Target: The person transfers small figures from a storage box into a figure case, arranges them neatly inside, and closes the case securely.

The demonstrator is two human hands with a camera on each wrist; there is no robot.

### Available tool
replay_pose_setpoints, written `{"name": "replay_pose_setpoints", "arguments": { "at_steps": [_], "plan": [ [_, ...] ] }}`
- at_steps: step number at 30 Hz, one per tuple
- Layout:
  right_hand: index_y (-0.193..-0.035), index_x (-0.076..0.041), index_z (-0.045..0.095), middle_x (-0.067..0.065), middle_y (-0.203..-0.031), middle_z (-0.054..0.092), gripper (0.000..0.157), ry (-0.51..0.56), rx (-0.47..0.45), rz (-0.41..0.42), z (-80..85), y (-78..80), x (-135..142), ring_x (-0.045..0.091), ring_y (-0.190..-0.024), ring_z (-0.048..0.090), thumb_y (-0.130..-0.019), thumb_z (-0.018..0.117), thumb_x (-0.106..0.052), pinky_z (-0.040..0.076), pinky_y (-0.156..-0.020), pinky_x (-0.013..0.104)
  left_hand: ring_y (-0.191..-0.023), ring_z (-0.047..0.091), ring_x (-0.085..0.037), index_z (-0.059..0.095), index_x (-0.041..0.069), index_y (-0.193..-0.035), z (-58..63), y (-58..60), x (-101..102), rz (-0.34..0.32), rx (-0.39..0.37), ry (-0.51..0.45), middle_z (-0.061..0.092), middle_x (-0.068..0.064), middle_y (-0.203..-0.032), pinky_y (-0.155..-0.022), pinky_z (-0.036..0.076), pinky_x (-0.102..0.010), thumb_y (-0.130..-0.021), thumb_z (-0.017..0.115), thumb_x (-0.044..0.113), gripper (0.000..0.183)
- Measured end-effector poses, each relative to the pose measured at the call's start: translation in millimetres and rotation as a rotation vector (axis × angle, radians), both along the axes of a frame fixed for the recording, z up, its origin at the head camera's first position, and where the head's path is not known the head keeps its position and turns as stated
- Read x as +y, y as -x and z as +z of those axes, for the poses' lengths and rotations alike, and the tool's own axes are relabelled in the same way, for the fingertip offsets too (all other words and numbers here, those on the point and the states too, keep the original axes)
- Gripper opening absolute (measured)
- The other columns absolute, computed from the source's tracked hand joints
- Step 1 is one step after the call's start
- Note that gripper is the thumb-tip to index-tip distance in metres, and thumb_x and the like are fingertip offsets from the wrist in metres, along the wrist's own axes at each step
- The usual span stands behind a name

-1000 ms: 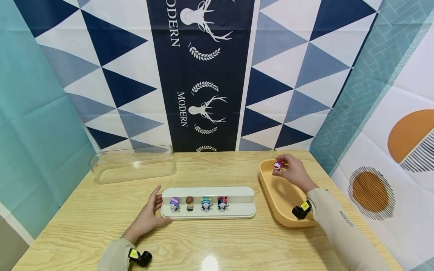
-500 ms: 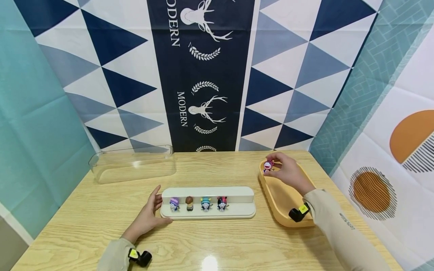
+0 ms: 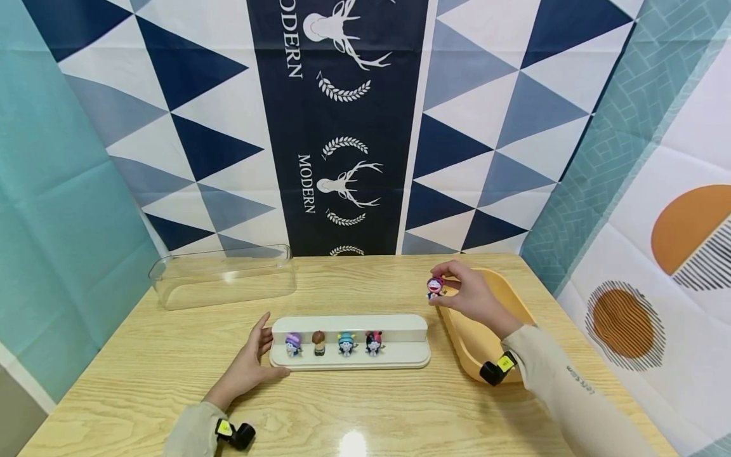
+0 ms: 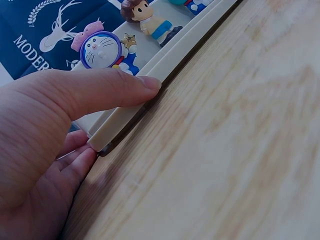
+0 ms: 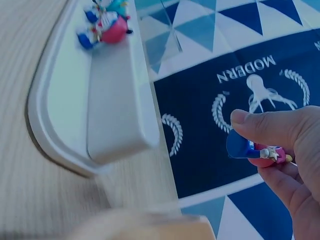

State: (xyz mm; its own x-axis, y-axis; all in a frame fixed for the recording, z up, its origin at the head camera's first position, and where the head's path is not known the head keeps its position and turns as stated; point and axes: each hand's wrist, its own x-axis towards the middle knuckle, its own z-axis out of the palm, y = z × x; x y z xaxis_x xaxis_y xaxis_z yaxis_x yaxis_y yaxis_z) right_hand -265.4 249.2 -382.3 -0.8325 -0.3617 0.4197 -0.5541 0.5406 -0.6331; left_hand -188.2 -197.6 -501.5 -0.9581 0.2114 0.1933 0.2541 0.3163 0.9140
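In the head view my left hand (image 3: 248, 365) holds the left end of a white stepped display stand (image 3: 400, 362). Its thumb (image 4: 120, 89) lies on the stand's front edge, and other fingers touch the end. Along the stand's lower step are a purple-hatted figurine (image 3: 294, 344), a brown-haired figurine (image 3: 318, 343), a teal-hatted figurine (image 3: 346, 343) and a red-and-black-hatted figurine (image 3: 374, 343). Between thumb and fingers, my right hand (image 3: 471, 295) pinches a pink-hatted figurine (image 3: 434, 287) in the air, just beyond the stand's right end. The wrist view shows its blue underside (image 5: 239, 145).
A yellow-orange tray (image 3: 457, 346) stands to the right, under my right hand and forearm. At the back left of the wooden table (image 3: 320, 412) lies a clear plastic cover (image 3: 225, 279). Patterned cloth (image 3: 354, 127) hangs behind the table.
My right hand has carried the pink-hatted figurine leftward from above the tray to past its left rim. The left hand and the stand have stayed in place.
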Motion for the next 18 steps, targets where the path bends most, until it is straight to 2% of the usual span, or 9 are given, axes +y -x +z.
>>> {"name": "replay_pose_setpoints", "arguments": {
  "at_steps": [5,10,14,16,18],
  "plan": [
    [-0.112,0.005,0.060,0.017,-0.111,0.063,0.052,0.011,-0.011,0.033,-4.1,-7.5,-11,0.034,-0.103,0.065,-0.069,0.088,0.004,0.054,-0.090,0.042,-0.130,0.043,-0.044,0.003,0.002,-0.159,0.7,-0.4,0,-0.003,-0.003,-0.006,0.040,-0.028,-0.140,-0.114,0.031,-0.049,-0.072,0.088,-0.001,0.122],
    [-0.110,0.000,0.059,0.014,-0.109,0.063,0.052,0.048,-0.043,0.070,-8.4,-17.0,-23,0.031,-0.101,0.064,-0.067,0.089,0.005,0.055,-0.090,0.043,-0.130,0.042,-0.047,0.003,-0.001,-0.158,2.5,-0.9,0,-0.015,0.025,-0.021,0.040,-0.031,-0.139,-0.113,0.030,-0.051,-0.071,0.087,-0.004,0.121],
    [-0.109,-0.002,0.059,0.011,-0.108,0.061,0.053,0.083,-0.060,0.120,-11.6,-25.3,-32,0.028,-0.101,0.063,-0.067,0.089,0.006,0.055,-0.091,0.039,-0.130,0.041,-0.049,0.002,-0.003,-0.157,3.6,-1.2,1,-0.027,0.045,-0.024,0.039,-0.033,-0.138,-0.112,0.029,-0.054,-0.071,0.086,-0.005,0.120],
    [-0.109,-0.003,0.059,0.009,-0.108,0.061,0.053,0.091,-0.060,0.135,-14.3,-28.1,-35,0.027,-0.102,0.063,-0.067,0.089,0.006,0.055,-0.092,0.036,-0.130,0.041,-0.049,0.002,-0.003,-0.157,3.4,-1.2,1,-0.027,0.048,-0.018,0.039,-0.033,-0.139,-0.113,0.031,-0.050,-0.072,0.086,-0.005,0.120],
    [-0.109,-0.003,0.059,0.009,-0.107,0.061,0.052,0.097,-0.052,0.150,-18.5,-29.4,-37,0.027,-0.102,0.064,-0.067,0.089,0.006,0.055,-0.092,0.034,-0.130,0.041,-0.048,0.002,-0.003,-0.157,2.9,-1.0,1,-0.024,0.047,-0.012,0.040,-0.032,-0.139,-0.113,0.035,-0.040,-0.071,0.087,-0.005,0.120]
  ]
}}
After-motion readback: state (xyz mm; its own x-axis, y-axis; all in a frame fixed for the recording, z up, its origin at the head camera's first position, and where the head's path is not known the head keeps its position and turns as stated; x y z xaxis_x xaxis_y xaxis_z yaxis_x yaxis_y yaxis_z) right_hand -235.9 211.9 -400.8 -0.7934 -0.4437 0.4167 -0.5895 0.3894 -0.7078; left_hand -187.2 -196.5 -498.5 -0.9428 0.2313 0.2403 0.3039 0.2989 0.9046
